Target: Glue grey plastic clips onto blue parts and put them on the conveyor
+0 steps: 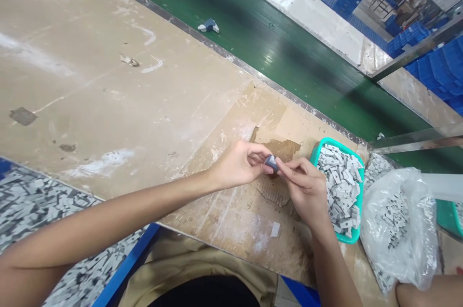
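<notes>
Between my two hands, over the worn tabletop, is a small dark grey plastic part (271, 163) with a lighter piece at its top. My left hand (240, 166) pinches it from the left between thumb and fingers. From the other side, my right hand (306, 186) has thumb and index finger closed at the light piece (273, 158). Whether the two pieces are joined cannot be made out. Just right of my right hand stands a teal basket (360, 201) heaped with small white and grey plastic parts (338, 179).
A clear plastic bag (415, 230) of small parts lies right of the basket, near another person's arm (430, 290). Beyond the table runs a green conveyor belt (246, 32) carrying a blue-and-white piece (209, 26). A blue-edged bin (126, 263) of parts sits at lower left.
</notes>
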A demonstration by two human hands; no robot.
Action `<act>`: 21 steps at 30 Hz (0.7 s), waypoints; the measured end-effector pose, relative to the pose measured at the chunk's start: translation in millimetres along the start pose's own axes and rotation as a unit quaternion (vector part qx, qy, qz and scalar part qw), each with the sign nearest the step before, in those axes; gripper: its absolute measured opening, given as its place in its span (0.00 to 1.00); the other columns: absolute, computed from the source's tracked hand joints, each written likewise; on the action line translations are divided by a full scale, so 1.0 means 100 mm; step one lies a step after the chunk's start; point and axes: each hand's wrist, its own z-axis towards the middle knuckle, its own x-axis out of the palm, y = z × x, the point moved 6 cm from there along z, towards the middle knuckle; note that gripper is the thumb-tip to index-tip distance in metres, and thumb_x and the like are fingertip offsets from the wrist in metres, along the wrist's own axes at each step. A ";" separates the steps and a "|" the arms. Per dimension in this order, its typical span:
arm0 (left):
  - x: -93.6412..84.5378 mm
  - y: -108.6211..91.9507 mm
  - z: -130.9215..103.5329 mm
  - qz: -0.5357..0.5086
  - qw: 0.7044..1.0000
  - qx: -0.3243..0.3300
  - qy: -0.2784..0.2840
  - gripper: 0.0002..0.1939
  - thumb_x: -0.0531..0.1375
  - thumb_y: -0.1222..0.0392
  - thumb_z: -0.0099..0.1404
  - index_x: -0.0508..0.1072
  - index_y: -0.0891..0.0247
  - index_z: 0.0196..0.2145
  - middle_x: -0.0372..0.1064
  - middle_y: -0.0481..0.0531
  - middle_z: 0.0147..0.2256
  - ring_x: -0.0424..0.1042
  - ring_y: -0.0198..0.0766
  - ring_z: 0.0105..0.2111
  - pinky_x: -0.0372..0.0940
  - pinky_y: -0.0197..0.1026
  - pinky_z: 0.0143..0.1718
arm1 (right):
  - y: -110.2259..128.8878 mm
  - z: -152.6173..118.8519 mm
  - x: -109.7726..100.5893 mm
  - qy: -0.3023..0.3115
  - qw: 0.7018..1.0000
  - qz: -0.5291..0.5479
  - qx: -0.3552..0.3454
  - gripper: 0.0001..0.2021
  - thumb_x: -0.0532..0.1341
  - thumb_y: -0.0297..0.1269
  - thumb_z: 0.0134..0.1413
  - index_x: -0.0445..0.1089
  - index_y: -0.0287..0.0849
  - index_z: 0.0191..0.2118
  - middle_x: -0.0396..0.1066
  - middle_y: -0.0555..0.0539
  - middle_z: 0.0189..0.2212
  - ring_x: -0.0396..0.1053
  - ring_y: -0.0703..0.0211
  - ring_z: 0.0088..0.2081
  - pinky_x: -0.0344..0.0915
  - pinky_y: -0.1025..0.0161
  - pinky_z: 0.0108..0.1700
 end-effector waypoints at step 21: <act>-0.21 0.06 0.07 -0.306 0.937 -0.162 -0.045 0.11 0.60 0.73 0.54 0.72 0.65 0.36 0.69 0.51 0.26 0.71 0.35 0.21 0.71 0.36 0.24 | -0.37 -0.20 -0.98 -0.251 0.940 -0.134 0.188 0.17 0.57 0.41 0.59 0.78 0.41 0.47 0.73 0.48 0.29 0.63 0.60 0.28 0.62 0.61 0.34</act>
